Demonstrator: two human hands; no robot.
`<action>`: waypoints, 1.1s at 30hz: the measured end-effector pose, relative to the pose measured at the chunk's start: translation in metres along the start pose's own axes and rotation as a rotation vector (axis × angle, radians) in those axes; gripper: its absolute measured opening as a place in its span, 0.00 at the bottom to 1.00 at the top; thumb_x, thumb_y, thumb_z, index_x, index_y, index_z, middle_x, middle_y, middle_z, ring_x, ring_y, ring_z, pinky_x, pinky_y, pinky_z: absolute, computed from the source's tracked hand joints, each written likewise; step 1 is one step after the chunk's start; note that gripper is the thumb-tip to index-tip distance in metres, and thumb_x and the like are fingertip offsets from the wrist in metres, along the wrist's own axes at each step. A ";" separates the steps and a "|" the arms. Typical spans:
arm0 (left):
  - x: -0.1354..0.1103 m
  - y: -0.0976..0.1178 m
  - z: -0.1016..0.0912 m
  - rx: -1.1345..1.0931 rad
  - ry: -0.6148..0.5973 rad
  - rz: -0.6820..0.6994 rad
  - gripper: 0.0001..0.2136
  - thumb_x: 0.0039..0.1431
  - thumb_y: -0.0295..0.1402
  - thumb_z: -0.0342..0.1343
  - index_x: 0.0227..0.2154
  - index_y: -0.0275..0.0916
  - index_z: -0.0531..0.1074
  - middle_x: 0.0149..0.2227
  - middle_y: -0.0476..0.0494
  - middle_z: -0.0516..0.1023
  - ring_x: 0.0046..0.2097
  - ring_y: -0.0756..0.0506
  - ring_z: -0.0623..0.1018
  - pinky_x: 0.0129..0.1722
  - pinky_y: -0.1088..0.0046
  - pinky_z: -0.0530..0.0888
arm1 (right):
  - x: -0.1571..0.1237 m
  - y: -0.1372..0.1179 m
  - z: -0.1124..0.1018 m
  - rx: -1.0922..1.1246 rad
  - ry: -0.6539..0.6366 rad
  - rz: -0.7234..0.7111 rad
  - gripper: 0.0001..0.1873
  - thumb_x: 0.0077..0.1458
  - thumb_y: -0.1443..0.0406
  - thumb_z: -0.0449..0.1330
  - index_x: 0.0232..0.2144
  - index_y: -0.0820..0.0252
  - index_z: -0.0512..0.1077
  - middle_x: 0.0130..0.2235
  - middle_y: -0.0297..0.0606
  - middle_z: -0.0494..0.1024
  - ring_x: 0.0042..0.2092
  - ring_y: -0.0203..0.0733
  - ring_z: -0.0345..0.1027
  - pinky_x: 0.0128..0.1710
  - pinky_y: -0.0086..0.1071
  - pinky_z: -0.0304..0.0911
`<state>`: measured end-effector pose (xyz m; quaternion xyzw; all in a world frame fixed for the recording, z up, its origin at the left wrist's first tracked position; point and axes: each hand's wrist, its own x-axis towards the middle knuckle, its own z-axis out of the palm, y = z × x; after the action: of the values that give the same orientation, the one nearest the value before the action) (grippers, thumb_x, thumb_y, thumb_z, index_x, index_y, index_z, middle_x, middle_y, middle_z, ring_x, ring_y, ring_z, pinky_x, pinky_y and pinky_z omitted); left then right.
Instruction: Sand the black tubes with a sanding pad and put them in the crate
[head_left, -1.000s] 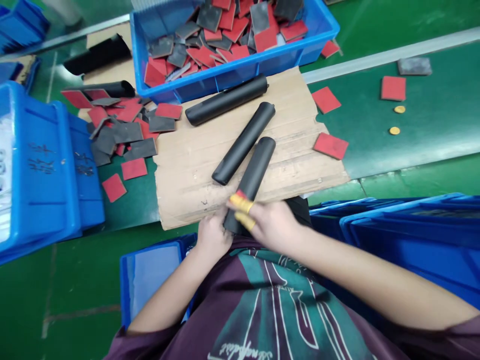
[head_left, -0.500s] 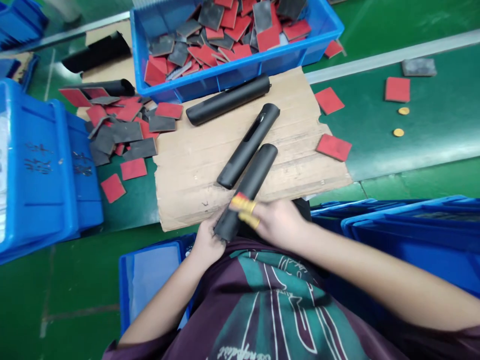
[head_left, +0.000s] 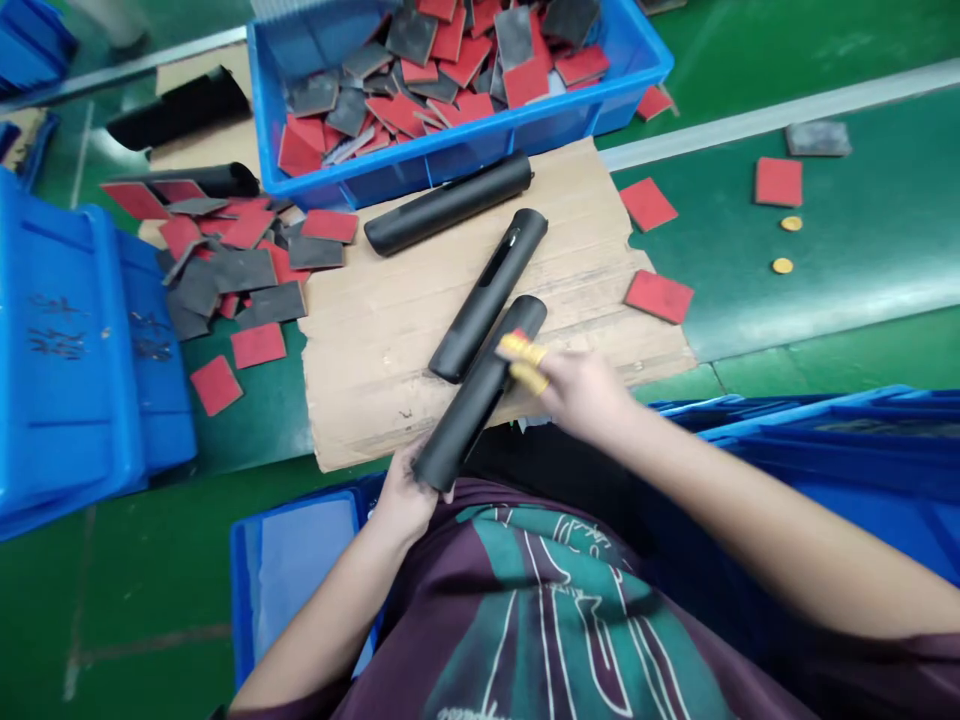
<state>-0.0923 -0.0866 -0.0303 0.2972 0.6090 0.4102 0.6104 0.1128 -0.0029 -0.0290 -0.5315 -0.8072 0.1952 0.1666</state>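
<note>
My left hand [head_left: 405,495] is closed around the near end of a black tube [head_left: 465,415], which slants up and away over the cardboard's front edge. My right hand [head_left: 585,395], with yellow covers on its fingertips, is closed in a pinch on the tube's upper part. A bit of a red sanding pad [head_left: 517,334] shows at those fingertips; the rest is hidden and slightly blurred. Just beyond lies a second black tube [head_left: 487,295] with a slot in it. Farther back, a third black tube [head_left: 450,205] rests on the cardboard [head_left: 360,350].
A blue bin [head_left: 465,150] full of red and grey pads stands at the back. A heap of pads [head_left: 240,260] lies left of the cardboard, near blue crates [head_left: 67,350]. Loose pads and two yellow finger covers [head_left: 783,266] are at right. More blue crates [head_left: 862,440] stand lower right.
My right hand has slid up along the held tube, away from my body. My left hand keeps its grip on the near end. The view has shifted slightly.
</note>
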 end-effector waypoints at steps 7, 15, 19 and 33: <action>0.000 -0.001 0.006 -0.068 0.015 -0.079 0.08 0.43 0.37 0.60 0.21 0.39 0.68 0.10 0.57 0.61 0.13 0.56 0.57 0.17 0.78 0.52 | -0.018 -0.030 0.010 0.074 -0.099 -0.218 0.20 0.65 0.57 0.52 0.54 0.48 0.76 0.32 0.38 0.84 0.26 0.45 0.76 0.25 0.35 0.71; -0.002 -0.001 0.007 -0.125 -0.023 -0.168 0.13 0.47 0.41 0.60 0.20 0.40 0.64 0.08 0.58 0.56 0.13 0.56 0.54 0.19 0.76 0.53 | 0.010 0.002 0.000 0.085 0.045 0.187 0.21 0.64 0.62 0.54 0.57 0.53 0.74 0.46 0.41 0.83 0.40 0.48 0.80 0.41 0.38 0.75; -0.001 -0.005 0.003 -0.090 -0.021 -0.118 0.11 0.46 0.38 0.60 0.19 0.40 0.65 0.08 0.58 0.57 0.13 0.56 0.55 0.18 0.77 0.52 | 0.003 -0.002 0.000 0.056 -0.113 0.043 0.22 0.62 0.55 0.56 0.55 0.51 0.75 0.36 0.41 0.85 0.31 0.48 0.79 0.31 0.38 0.74; 0.007 -0.013 -0.025 0.376 -0.078 0.207 0.22 0.39 0.27 0.56 0.42 0.35 0.81 0.25 0.47 0.81 0.34 0.41 0.81 0.35 0.68 0.78 | 0.006 0.015 -0.003 0.307 0.103 0.244 0.21 0.63 0.58 0.53 0.54 0.50 0.75 0.50 0.37 0.82 0.52 0.51 0.76 0.53 0.45 0.73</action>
<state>-0.1158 -0.0901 -0.0475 0.4824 0.6169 0.3382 0.5219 0.1233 0.0087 -0.0333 -0.6031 -0.6880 0.3072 0.2618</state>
